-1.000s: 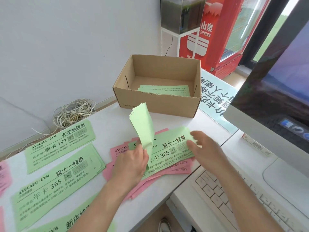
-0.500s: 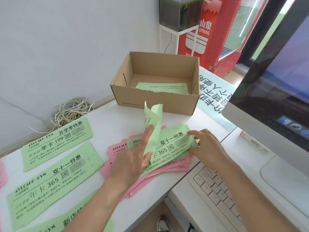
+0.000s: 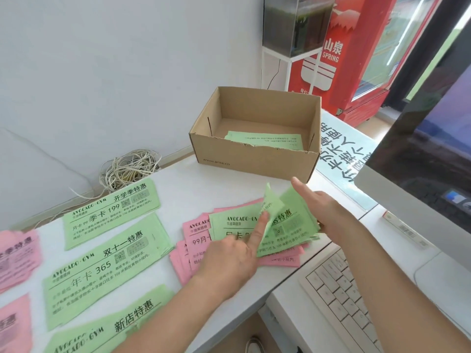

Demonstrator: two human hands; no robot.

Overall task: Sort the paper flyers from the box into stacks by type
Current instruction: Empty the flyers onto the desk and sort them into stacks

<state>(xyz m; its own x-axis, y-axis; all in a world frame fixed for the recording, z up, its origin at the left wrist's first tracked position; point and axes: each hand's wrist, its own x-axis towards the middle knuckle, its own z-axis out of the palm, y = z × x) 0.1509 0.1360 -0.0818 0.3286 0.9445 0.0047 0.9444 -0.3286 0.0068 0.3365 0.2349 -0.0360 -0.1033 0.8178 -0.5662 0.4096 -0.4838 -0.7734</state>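
A cardboard box [image 3: 254,160] stands open at the back of the white counter [image 3: 204,184], with one green flyer [image 3: 265,140] lying flat on its floor. In front of the box lies a mixed pile [image 3: 280,259] of pink and green flyers, fanned out and overlapping. The top green sheet [image 3: 274,207] of that pile is bent up in the middle into a peak. The left hand [image 3: 229,253] lays its straight index finger against this raised sheet while its other fingers are curled in; the thumb is hidden, so whether it pinches the paper cannot be told. The right hand [image 3: 323,212] holds the right end of the pile with curled fingers, its index finger sticking out straight toward the box. To the left the sorted flyers lie face up, each stack apart from the next: a green 199 stack [image 3: 109,212] farthest back, a green 365 stack [image 3: 107,263] nearer, a third green stack [image 3: 109,327] at the bottom edge, and pink stacks [image 3: 17,256] at the far left. A coil of pale cable [image 3: 130,169] sits by the wall, and a keyboard [image 3: 341,296] lies below a monitor [image 3: 420,149] on the right
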